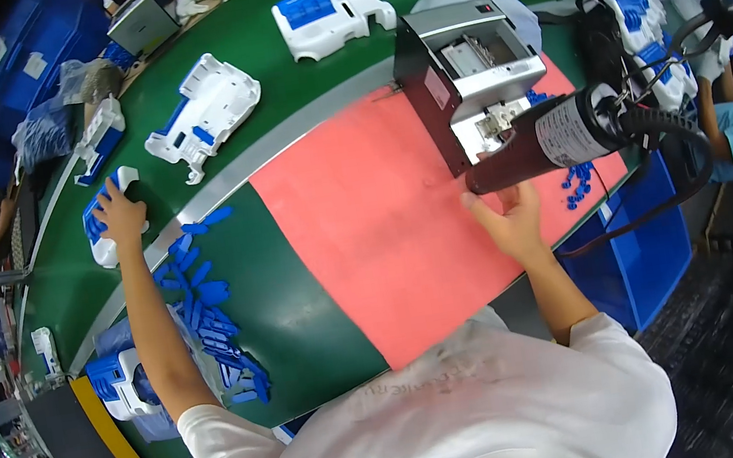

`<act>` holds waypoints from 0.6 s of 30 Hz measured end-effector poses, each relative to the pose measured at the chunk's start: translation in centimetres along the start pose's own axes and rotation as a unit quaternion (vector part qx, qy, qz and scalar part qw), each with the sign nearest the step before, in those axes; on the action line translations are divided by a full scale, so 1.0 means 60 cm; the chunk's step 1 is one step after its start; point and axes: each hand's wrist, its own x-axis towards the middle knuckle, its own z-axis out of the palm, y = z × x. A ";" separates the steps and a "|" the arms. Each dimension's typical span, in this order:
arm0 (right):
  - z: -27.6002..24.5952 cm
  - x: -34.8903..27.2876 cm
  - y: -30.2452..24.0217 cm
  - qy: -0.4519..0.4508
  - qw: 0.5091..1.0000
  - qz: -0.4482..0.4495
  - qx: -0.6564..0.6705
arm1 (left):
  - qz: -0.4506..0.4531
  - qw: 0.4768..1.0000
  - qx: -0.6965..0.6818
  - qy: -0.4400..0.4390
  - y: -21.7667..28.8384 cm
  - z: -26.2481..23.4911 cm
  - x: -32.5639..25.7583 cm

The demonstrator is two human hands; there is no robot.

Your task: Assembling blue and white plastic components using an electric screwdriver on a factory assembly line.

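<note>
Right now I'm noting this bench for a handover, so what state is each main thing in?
Left hand: on a blue-and-white housing, grip unclear
Right hand: partly hidden by the black cylinder, grip unclear
Upper-left shell: hollow side showing
Top-centre shell: blue panel showing
Pink mat: spread flat
Metal box: upright
Blue strips: loose, scattered

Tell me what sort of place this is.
Probably a factory assembly line. Similar white-and-blue plastic shells sit along a curved green surface, loose blue pieces lie heaped beside the person's left forearm, and a boxy metal-cased machine stands on the worktop.
</note>
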 end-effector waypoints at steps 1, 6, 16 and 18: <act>0.004 0.006 -0.006 0.010 1.000 -0.009 0.006 | -0.003 1.000 0.019 0.000 0.013 -0.008 -0.002; -0.003 0.001 0.005 -0.037 0.999 -0.039 -0.005 | 0.055 0.994 -0.006 0.095 -0.019 -0.058 -0.030; 0.002 -0.018 0.037 0.013 0.998 -0.032 0.056 | 0.213 0.962 0.079 0.153 0.025 -0.230 -0.373; -0.002 -0.015 0.040 0.008 0.998 -0.017 0.067 | 0.204 0.969 0.075 0.113 0.042 -0.233 -0.409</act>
